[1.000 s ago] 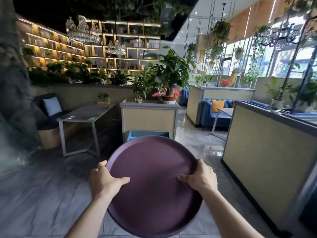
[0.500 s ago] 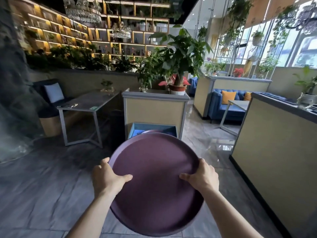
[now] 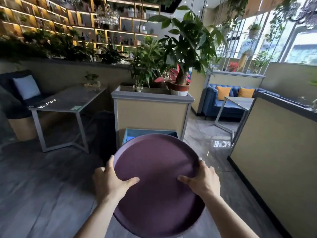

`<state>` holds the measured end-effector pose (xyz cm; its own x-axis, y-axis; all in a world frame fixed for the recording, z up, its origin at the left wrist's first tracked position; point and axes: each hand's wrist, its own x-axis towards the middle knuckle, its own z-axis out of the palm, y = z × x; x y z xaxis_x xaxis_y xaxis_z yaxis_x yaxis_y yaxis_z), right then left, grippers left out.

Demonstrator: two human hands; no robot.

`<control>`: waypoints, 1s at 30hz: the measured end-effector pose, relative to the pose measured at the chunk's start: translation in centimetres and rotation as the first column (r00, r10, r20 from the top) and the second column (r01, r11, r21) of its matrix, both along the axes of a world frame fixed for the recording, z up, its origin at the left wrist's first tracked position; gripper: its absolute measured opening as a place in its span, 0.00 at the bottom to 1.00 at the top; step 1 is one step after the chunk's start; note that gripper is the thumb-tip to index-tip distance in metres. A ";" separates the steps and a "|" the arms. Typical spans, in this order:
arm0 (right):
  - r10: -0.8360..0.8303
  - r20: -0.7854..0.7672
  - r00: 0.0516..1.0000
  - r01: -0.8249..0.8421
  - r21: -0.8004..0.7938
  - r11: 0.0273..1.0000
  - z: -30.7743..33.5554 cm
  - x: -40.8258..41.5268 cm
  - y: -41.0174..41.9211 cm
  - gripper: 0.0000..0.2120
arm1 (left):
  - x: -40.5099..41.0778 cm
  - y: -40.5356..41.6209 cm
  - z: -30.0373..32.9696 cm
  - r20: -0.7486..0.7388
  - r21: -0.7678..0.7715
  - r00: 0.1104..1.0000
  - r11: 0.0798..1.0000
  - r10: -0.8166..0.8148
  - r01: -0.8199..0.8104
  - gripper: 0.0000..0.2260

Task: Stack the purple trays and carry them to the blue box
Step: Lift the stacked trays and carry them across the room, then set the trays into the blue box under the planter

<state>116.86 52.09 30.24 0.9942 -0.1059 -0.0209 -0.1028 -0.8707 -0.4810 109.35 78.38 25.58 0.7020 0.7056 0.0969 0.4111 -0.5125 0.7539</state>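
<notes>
Purple trays [image 3: 157, 191] gripped at side rims by left hand [image 3: 109, 182] and right hand [image 3: 204, 183], thumbs on top. Blue box [image 3: 130, 135] on floor ahead, partly hidden by far rim. Risk: blind lowering, rim catching box wall, stack slipping.

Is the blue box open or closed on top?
Open: the blue box shows its rim and blue inside, with no lid visible; the purple tray hides most of it.

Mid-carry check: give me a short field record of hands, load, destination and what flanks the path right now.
load: round purple tray, held level at the front; how many are stacked cannot be told
left hand: grips left rim, thumb on top
right hand: grips right rim, thumb on top
destination: open blue box on the floor against a beige planter cabinet, partly hidden by the tray
path left: grey metal-legged table
path right: beige partition wall
</notes>
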 end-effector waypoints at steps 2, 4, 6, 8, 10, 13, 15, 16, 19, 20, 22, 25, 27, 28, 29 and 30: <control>0.004 -0.004 1.000 -0.004 -0.008 1.000 -0.2 1.8 1.3 0.51 | 2.0 0.9 -0.4 -0.006 0.030 1.000 1.000 -0.004 0.004 0.58; 0.002 -0.013 1.000 -0.003 -0.014 1.000 -0.6 3.8 2.4 0.54 | 4.2 1.8 -0.7 -0.018 0.029 1.000 1.000 -0.011 0.012 0.58; 0.014 -0.031 0.999 -0.015 -0.023 1.000 -1.2 5.5 3.3 0.55 | 6.1 2.3 -1.4 -0.015 0.037 0.999 0.999 -0.029 0.030 0.58; 0.011 -0.060 0.998 -0.014 -0.040 0.999 -1.9 6.7 3.5 0.54 | 7.3 3.0 -2.2 -0.037 0.039 0.999 0.999 -0.031 0.032 0.57; 0.016 -0.053 0.998 -0.019 -0.044 0.999 -1.9 7.2 3.8 0.54 | 7.6 2.9 -1.9 -0.045 0.037 0.998 0.998 -0.044 0.046 0.57; 0.028 -0.101 0.994 -0.028 0.001 1.000 -4.5 17.3 6.1 0.52 | 17.9 5.3 -3.9 -0.030 0.028 0.998 0.999 -0.046 0.047 0.55; 0.042 -0.124 0.991 -0.044 -0.018 0.999 -4.8 18.2 6.6 0.51 | 18.6 5.8 -4.1 -0.065 0.049 0.996 0.997 -0.059 0.062 0.53; 0.042 -0.123 0.992 -0.046 -0.026 0.999 -5.2 18.9 6.6 0.50 | 19.1 6.0 -4.5 -0.065 0.057 0.996 0.996 -0.060 0.064 0.52; 0.043 -0.150 0.988 -0.048 -0.030 0.998 -6.8 25.1 7.6 0.44 | 25.2 6.8 -5.8 -0.084 0.061 0.996 0.997 -0.044 0.049 0.50; 0.050 -0.163 0.985 -0.055 -0.028 0.998 -7.1 27.0 7.8 0.42 | 27.0 7.1 -6.1 -0.102 0.058 0.994 0.997 -0.043 0.049 0.49; 0.063 -0.179 0.982 -0.069 -0.027 0.997 -8.2 30.7 8.0 0.40 | 30.4 7.3 -7.3 -0.130 0.072 0.991 0.997 -0.026 0.036 0.48; 0.078 -0.202 0.976 -0.083 -0.018 0.996 -9.9 36.1 8.2 0.40 | 35.1 7.3 -9.0 -0.132 0.098 0.991 0.995 0.013 0.000 0.47; 0.081 -0.230 0.970 -0.090 -0.027 0.996 -10.8 38.9 8.3 0.41 | 37.5 7.3 -9.9 -0.181 0.102 0.983 0.995 0.025 -0.007 0.47; 0.083 -0.239 0.968 -0.093 -0.032 0.995 -11.4 40.0 8.4 0.42 | 38.4 7.2 -10.4 -0.201 0.101 0.979 0.995 0.028 -0.007 0.46; 0.086 -0.240 0.967 -0.098 -0.038 0.994 -11.8 40.9 8.4 0.43 | 39.2 7.2 -11.1 -0.201 0.107 0.979 0.994 0.028 -0.007 0.47; 0.088 -0.239 0.967 -0.102 -0.047 0.994 -12.4 41.9 8.5 0.43 | 40.0 7.2 -11.8 -0.200 0.116 0.979 0.993 0.030 -0.007 0.47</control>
